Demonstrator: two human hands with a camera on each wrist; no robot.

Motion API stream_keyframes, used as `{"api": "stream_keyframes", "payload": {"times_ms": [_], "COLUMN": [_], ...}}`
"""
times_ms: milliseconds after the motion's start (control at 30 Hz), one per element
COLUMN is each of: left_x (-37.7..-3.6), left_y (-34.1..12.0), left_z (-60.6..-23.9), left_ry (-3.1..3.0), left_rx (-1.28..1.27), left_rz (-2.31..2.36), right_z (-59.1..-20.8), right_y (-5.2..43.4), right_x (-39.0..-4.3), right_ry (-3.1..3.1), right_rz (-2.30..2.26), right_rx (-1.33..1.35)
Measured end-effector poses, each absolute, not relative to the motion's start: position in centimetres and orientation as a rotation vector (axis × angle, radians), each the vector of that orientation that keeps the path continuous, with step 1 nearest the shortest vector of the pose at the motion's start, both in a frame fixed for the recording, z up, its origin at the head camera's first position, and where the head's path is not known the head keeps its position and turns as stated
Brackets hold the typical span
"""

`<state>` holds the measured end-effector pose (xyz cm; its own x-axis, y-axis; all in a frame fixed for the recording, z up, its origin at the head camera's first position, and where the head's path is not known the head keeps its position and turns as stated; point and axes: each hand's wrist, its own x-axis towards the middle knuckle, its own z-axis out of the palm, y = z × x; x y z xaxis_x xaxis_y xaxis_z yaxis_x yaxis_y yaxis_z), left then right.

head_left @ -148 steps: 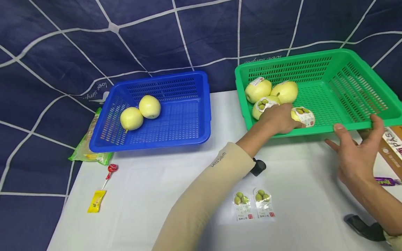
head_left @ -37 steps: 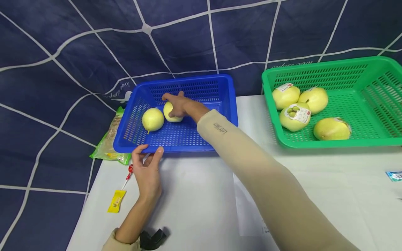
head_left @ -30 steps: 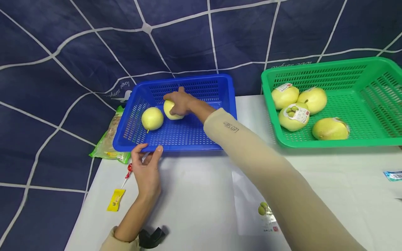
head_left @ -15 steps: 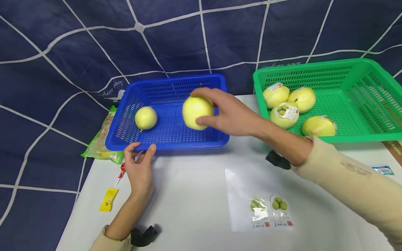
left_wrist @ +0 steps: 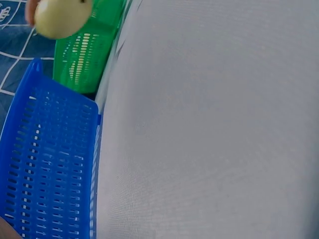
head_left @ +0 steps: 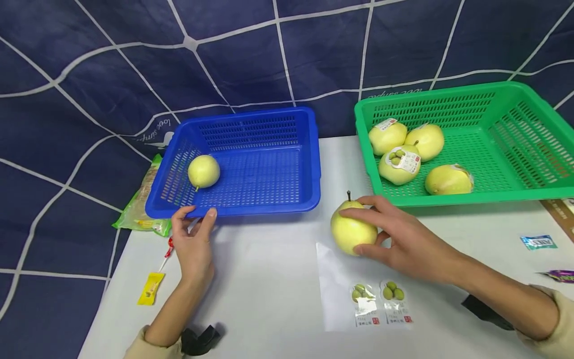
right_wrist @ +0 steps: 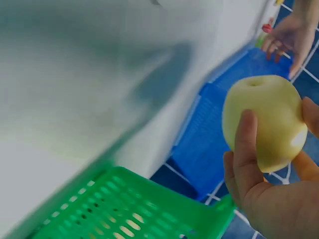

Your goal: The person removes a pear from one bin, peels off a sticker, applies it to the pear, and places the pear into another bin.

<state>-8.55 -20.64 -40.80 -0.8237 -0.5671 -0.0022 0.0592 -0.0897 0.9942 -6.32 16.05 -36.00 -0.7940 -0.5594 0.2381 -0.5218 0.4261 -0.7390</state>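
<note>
Bare pear in a loose fingertip hold, with one hand steadying the blue basket.

Head view: the right hand (head_left: 403, 242) curls its fingers (head_left: 358, 214) round the pear (head_left: 353, 232), low over the tabletop (head_left: 269, 289) just above the sticker sheet (head_left: 367, 294); a slack hold could let the round fruit roll off. The left hand (head_left: 194, 239) pinches the blue basket (head_left: 251, 209) rim; a tug could jolt the second pear (head_left: 204, 171) beyond its fingers. Left wrist view: only the basket and pear (left_wrist: 60, 17) show. Right wrist view: fingers (right_wrist: 244, 149) wrap the pear (right_wrist: 264, 122), whose smooth skin may slip.
</note>
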Motion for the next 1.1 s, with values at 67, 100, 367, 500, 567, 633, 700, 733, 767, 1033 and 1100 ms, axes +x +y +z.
{"api": "stream_keyframes", "payload": {"times_ms": [67, 100, 367, 500, 567, 633, 700, 733, 767, 1033, 1100], "left_x": [-8.5, -8.5, -8.2, -7.4, -6.7, -6.0, -5.3, -4.9, -4.6, -4.8, -5.2], "left_y": [-20.7, -20.7, -20.4, -19.7, -19.1, -18.1, -16.9, -16.3, -15.7, -11.7, -10.8], "left_z": [-40.8, -40.8, -41.0, -41.0, -40.9, -40.9, -40.9, -40.9, -40.9, -41.4, -41.4], "left_ry": [-1.787, -1.792, -1.773, -1.723, -1.656, -1.603, -1.606, -1.649, -1.718, -2.554, -2.662], "left_rx": [0.562, 0.567, 0.585, 0.599, 0.592, 0.574, 0.534, 0.499, 0.458, -0.083, -0.144], "left_rz": [-1.96, -1.961, -2.017, -2.067, -2.115, -2.173, -2.238, -2.267, -2.299, -2.361, -2.411], "right_z": [-36.8, -37.1, -38.5, -38.5, -38.5, -38.4, -38.4, -38.4, -38.4, -38.8, -38.8], "right_y": [16.3, 16.4, 16.2, 15.8, 15.7, 15.7, 15.7, 15.8, 15.9, 15.9, 15.9], "right_x": [-6.2, -6.2, -6.1, -6.1, -6.1, -6.1, -6.1, -6.1, -6.1, -6.0, -6.0], "right_ry": [2.678, 2.705, 2.778, 2.768, 2.753, 2.739, 2.717, 2.7, 2.683, 2.664, 2.677], "right_rz": [-1.231, -1.179, -0.874, -0.875, -0.879, -0.872, -0.876, -0.881, -0.892, -0.955, -0.955], "right_rx": [-1.068, -1.093, -1.145, -1.097, -1.061, -1.033, -1.024, -1.026, -1.031, -1.026, -1.027]}}
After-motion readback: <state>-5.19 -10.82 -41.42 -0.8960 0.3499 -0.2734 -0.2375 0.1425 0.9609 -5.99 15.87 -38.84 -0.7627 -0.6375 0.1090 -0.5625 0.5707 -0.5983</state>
